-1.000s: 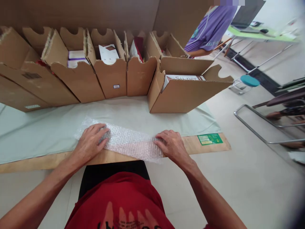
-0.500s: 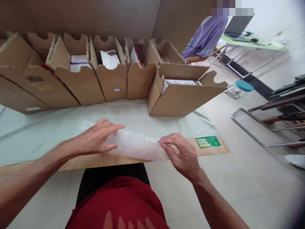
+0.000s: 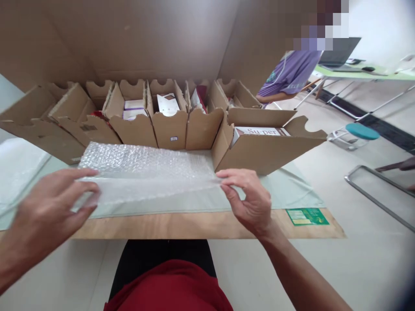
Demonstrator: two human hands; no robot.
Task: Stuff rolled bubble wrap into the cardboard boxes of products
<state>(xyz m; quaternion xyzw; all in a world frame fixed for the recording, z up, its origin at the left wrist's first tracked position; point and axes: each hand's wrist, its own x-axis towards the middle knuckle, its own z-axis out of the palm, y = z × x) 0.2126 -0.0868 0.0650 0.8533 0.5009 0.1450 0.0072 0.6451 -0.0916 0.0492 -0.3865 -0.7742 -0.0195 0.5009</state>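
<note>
I hold a sheet of clear bubble wrap (image 3: 145,170) stretched in the air above the table. My left hand (image 3: 48,207) pinches its left end, and my right hand (image 3: 249,198) pinches its right end between thumb and fingers. Under it lies a pale green cloth (image 3: 285,194) on a wooden board (image 3: 194,224). Just behind stands a row of several open cardboard boxes (image 3: 170,125). The nearest one on the right (image 3: 262,149) holds a white box printed "Su-per" (image 3: 259,131).
Tall cardboard sheets (image 3: 145,39) stand behind the boxes. A green label (image 3: 306,216) is on the board's right corner. Another person in a purple shirt (image 3: 288,75) sits at the back right, near a teal stool (image 3: 361,131) and metal frames (image 3: 372,194).
The bubble wrap lay flat under both palms; my hands pinched its ends and lifted it, spreading it wide in front of the boxes. My left hand moved far left.
</note>
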